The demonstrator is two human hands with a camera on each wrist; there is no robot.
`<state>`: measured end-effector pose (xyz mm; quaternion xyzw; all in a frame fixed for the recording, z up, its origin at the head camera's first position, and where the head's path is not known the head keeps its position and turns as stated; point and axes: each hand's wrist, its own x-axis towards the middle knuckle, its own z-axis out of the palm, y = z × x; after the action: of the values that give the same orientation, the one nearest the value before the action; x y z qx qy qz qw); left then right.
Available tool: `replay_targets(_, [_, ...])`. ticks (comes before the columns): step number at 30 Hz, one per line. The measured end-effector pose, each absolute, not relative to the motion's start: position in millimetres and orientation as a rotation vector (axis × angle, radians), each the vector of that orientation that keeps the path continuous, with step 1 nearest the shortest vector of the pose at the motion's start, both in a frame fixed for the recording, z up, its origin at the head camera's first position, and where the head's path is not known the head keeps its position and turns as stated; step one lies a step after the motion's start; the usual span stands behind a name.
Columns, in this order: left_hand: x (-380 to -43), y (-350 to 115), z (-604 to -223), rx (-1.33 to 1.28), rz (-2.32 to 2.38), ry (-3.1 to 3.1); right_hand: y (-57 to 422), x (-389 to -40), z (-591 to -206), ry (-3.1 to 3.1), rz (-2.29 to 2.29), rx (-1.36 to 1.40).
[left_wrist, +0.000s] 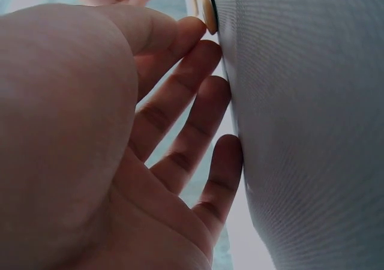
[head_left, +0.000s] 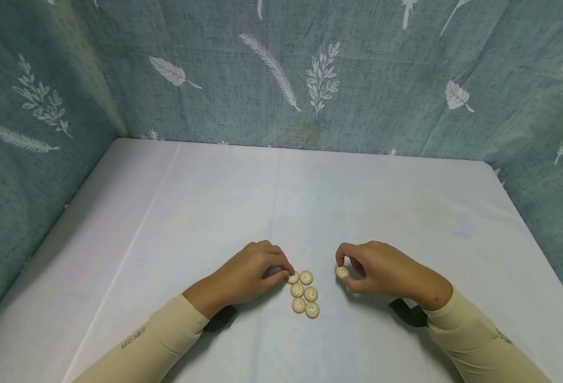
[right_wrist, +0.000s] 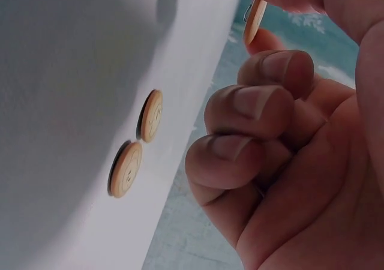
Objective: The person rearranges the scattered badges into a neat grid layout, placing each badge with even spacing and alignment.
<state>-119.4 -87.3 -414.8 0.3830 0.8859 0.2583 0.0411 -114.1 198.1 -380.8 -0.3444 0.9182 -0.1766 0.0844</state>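
My right hand point(head_left: 382, 268) pinches a small round wooden disc point(head_left: 342, 272) between thumb and forefinger, raised off the table. In the right wrist view, this held disc point(right_wrist: 255, 21) shows edge-on, and the other fingers curl toward the palm. My left hand point(head_left: 250, 271) is low over the table, its thumb and forefinger tips at the edge of the upper-left wooden disc point(head_left: 293, 278) of a small group. Its other fingers are loosely bent, tips right at the cloth in the left wrist view. Line drawings mark the pale faces of the discs.
Several matching discs point(head_left: 311, 294) lie flat between the hands in two close columns. A white cloth point(head_left: 214, 197) covers the table. Green leaf-patterned fabric point(head_left: 281, 74) hangs behind and at both sides. Dark wrist straps point(head_left: 408, 314) show below the forearms.
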Motion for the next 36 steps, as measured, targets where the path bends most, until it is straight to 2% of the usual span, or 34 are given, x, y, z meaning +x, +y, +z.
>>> replay_targets(36, [-119.5,-87.2,-413.6,1.174,0.820,2.690,223.5,-129.4,-382.3,2.780,-0.525,-0.786])
